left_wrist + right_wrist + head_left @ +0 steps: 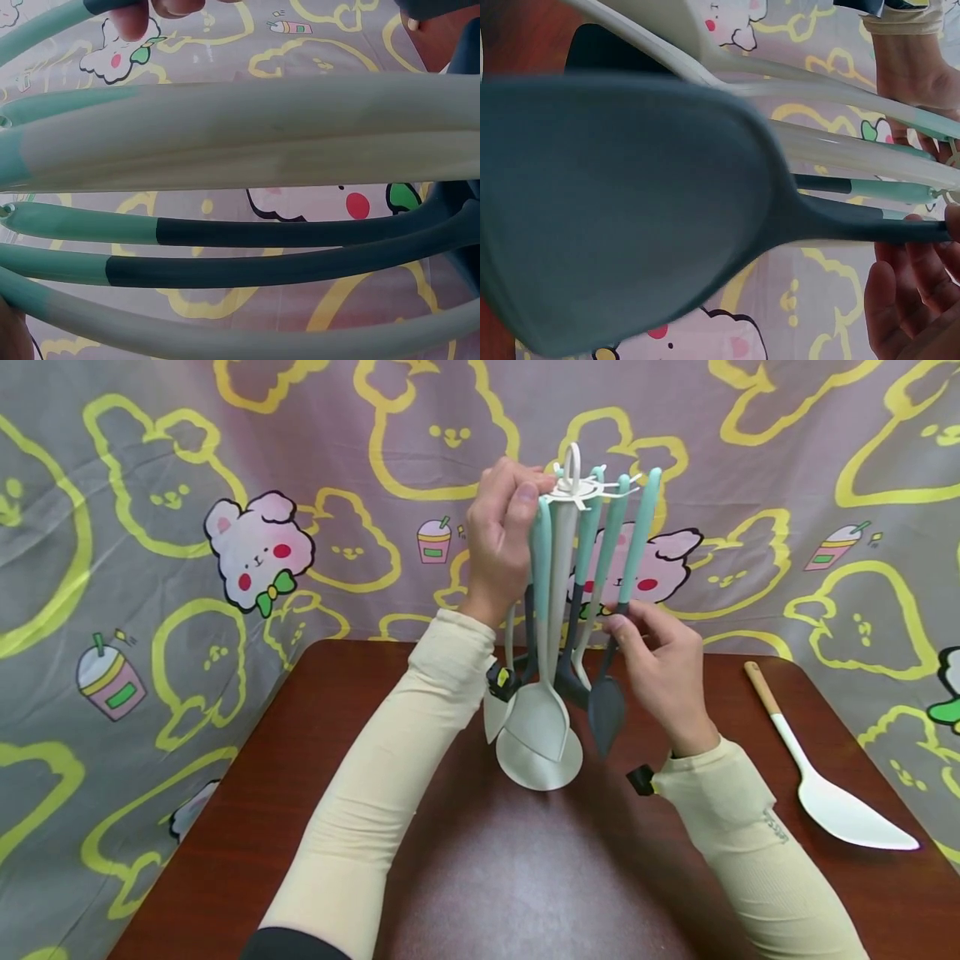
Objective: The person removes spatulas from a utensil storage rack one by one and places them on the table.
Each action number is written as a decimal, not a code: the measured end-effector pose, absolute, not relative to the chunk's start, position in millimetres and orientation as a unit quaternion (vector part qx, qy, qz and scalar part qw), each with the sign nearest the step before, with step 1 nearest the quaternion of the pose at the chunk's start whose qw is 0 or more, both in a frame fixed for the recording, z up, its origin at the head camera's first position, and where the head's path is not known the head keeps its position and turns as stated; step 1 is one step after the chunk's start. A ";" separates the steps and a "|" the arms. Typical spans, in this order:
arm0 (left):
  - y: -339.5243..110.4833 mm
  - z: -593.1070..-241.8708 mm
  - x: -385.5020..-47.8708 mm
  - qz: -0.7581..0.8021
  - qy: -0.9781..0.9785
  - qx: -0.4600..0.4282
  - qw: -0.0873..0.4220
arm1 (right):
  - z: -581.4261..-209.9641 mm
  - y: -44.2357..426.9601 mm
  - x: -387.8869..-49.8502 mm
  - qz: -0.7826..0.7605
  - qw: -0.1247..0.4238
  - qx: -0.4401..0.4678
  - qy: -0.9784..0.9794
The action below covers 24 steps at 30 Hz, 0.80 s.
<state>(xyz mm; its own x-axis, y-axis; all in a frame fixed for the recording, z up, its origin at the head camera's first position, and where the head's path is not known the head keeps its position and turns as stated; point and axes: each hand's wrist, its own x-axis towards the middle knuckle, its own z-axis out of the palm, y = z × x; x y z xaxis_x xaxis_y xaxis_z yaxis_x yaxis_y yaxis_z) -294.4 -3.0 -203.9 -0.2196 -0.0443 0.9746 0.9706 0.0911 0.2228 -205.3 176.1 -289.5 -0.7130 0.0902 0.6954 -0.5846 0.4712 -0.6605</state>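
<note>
A white utensil rack stands on the table, with a hooked top [576,488] and a round base [558,772]. My left hand [501,539] grips the left side of that top. Between the thumb and fingers of my right hand [663,664] is a dark grey turner [607,714], pinched where its mint handle meets the dark shaft. The turner tilts beside the rack, handle end up, right of the hooks; its broad blade [622,210] fills much of the right wrist view. Several mint-handled utensils hang round the pole, including a pale one [538,718] in front; some heads are partly hidden.
On the right of the brown table [480,877] lies a white spatula [840,806] with a wooden handle. A patterned cloth [345,543] hangs behind the table and on both sides.
</note>
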 end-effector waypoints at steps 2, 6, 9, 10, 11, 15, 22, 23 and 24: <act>-2.7 -203.7 -294.6 -0.536 -0.566 -0.411 0.473 | -290.1 176.5 -205.3 0.492 0.346 0.157 -0.783; -2.4 -203.4 -294.9 -0.535 -0.564 -0.413 0.474 | -291.5 177.3 -205.4 0.492 0.344 0.158 -0.784; -2.7 -203.7 -294.8 -0.536 -0.565 -0.412 0.473 | -292.4 177.7 -205.8 0.493 0.341 0.159 -0.784; -2.9 -203.6 -294.6 -0.536 -0.566 -0.412 0.472 | -292.5 177.8 -205.8 0.493 0.341 0.158 -0.784; -3.0 -203.6 -294.4 -0.536 -0.567 -0.411 0.472 | -292.5 177.9 -205.7 0.494 0.340 0.156 -0.785; -3.2 -203.5 -294.0 -0.537 -0.568 -0.409 0.471 | -291.9 178.5 -205.2 0.499 0.340 0.150 -0.783; -3.1 -204.3 -295.0 -0.541 -0.567 -0.406 0.470 | -292.7 181.8 -205.5 0.505 0.338 0.142 -0.781; -3.1 -204.5 -295.2 -0.541 -0.566 -0.407 0.470 | -293.2 182.2 -205.5 0.507 0.337 0.143 -0.780; -3.0 -204.8 -295.2 -0.541 -0.567 -0.407 0.470 | -293.7 182.7 -205.5 0.508 0.337 0.143 -0.780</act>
